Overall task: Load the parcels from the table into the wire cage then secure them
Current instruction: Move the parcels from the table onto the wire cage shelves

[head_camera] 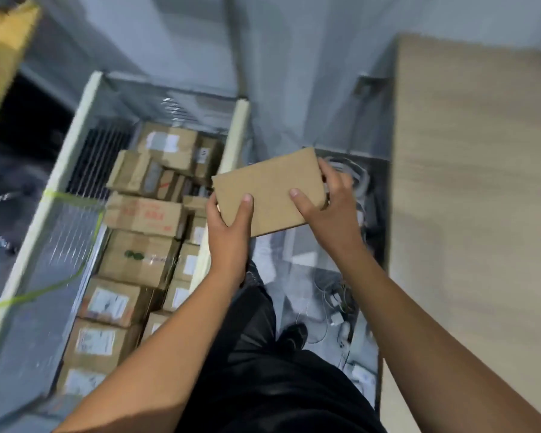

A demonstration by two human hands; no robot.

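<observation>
Cardboard parcel [269,190] held by the wire cage [236,135].
Left grip [228,232] and right grip [328,210] both clasp it, thumbs on top.

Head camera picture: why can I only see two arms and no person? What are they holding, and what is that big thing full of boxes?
The camera sits on a person's head and looks down, so you see what they see: their own arms, with their dark trousers below. This is the only picture, and it is a bit blurry.

The left hand and the right hand hold a flat brown parcel between them, with their thumbs on top.

The big thing on the left is a wire cage, seen from above. Many brown boxes already lie inside it. The parcel is up in the air by the cage's edge and is not set down inside.

The pale wood surface on the right is the table.
</observation>
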